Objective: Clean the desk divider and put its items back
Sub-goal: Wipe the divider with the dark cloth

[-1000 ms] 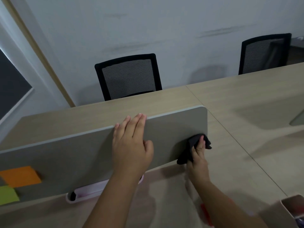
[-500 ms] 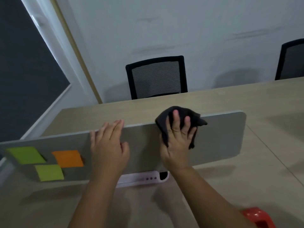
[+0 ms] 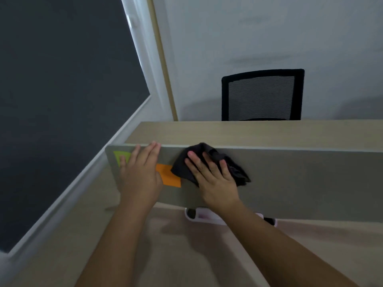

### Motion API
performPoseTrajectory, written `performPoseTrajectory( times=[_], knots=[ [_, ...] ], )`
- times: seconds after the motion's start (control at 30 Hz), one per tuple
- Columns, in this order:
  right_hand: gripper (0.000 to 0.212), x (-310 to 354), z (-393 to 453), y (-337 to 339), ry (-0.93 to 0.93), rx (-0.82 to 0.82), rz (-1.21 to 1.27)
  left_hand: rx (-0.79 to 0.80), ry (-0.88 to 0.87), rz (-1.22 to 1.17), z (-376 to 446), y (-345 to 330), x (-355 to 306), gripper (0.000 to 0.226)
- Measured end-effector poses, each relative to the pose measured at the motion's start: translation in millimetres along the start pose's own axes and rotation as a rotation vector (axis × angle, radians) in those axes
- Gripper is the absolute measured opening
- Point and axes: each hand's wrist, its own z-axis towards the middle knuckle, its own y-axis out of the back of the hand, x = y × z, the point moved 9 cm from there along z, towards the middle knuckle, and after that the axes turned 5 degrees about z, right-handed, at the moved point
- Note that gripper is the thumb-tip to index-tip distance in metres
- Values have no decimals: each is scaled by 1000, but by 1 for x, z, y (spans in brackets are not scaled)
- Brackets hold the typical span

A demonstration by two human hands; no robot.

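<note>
Leftward, crumpled black cloth (image 3: 238,172) is pushed under the flat, released right grip (image 3: 215,183); orange paper sticky note (image 3: 169,177) is met.

My left hand (image 3: 141,179) and my right hand (image 3: 215,183) are both bare. Behind each wrist, my left forearm (image 3: 116,235) and my right forearm (image 3: 279,241) are uncovered as far back as the lower edge. My fingernails (image 3: 190,154) are short and plain.

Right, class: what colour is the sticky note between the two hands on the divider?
The sticky note is orange; the head view shows it.
</note>
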Motion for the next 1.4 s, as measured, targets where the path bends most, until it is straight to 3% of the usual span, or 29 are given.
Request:
performPoseTrajectory(
  times=[0.13,0.3,0.37,0.47,0.53,0.63,0.77,0.87,0.97,1.03,1.1,1.2,1.23,1.33,1.4],
  knots=[
    [71,5,-42,-40,29,235,103,1,31,-134,-1,-4,3,68],
    [86,16,-121,-108,152,683,119,-18,42,-222,-6,-3,8,71],
    [82,16,-134,-113,96,834,147,-14,28,-219,-6,-3,8,71],
    [61,19,-137,-106,81,912,185,56,-5,-186,-9,-4,7,75],
    [55,10,-149,-103,70,924,139,131,-39,-166,-16,-4,6,76],
    [55,-24,-175,-98,-95,998,86,190,-103,-156,-39,-9,7,78],
    [55,-66,-190,-62,-381,924,44,224,-146,-288,-90,-23,15,76],
    [55,-81,-201,-45,-656,946,193,284,-84,-445,-131,-44,18,70],
    [47,-78,-208,-1,-1234,636,739,423,56,-655,-176,-64,15,60],
    [33,-50,-218,20,-1640,332,1259,587,296,-874,-210,-86,11,54],
    [29,-4,-214,36,-1865,181,1723,763,605,-1136,-247,-101,-5,52],
    [34,51,-199,64,-1902,157,2078,1038,887,-1562,-284,-90,-40,51],
    [35,63,-195,73,-1879,162,2131,1046,954,-1675,-285,-86,-43,51],
    [31,91,-191,91,-1794,283,2154,838,1015,-1911,-277,-76,-12,40],
    [29,97,-199,91,-1790,406,2025,801,923,-1853,-273,-73,8,37]
  ],
)
